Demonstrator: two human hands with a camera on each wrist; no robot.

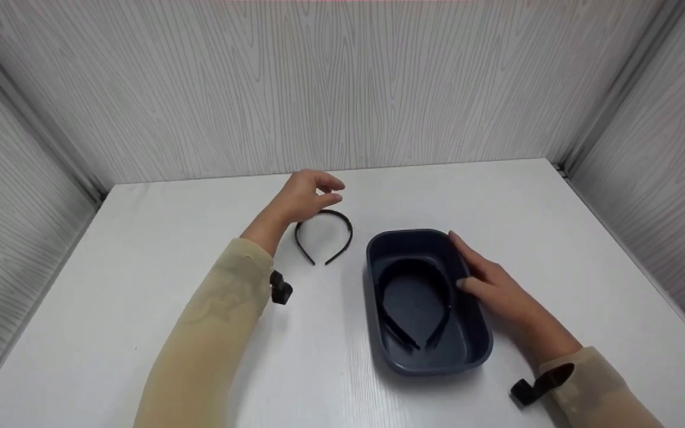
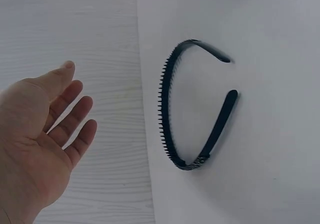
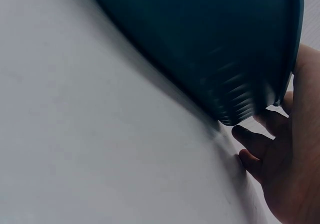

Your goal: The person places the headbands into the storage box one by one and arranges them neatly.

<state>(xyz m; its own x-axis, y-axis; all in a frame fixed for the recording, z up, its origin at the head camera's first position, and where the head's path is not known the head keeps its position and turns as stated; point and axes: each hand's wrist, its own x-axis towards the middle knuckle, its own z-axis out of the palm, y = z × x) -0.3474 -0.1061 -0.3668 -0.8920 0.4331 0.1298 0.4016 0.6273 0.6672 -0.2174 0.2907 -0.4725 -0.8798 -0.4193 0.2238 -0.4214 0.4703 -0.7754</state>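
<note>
A black toothed headband (image 1: 349,236) lies on the table, its two ends pointing toward me. Just past its curved top is my left hand (image 1: 305,195), holding nothing, with thumb and fingers apart; the left wrist view shows the hand (image 2: 45,119) beside the headband (image 2: 166,104). To the right stands a dark blue plastic basin (image 1: 431,364). My right hand (image 1: 497,291) grips its right side, thumb over the rim and the other fingers along the outer wall (image 3: 200,44). Inside the basin lies a second, wider dark headband (image 1: 399,333).
The white table (image 1: 140,285) is bounded by a grey wood-grain panel (image 1: 330,89) at the back and similar panels on the left and right. Each sleeve has a small black camera mount (image 1: 280,289) at the wrist.
</note>
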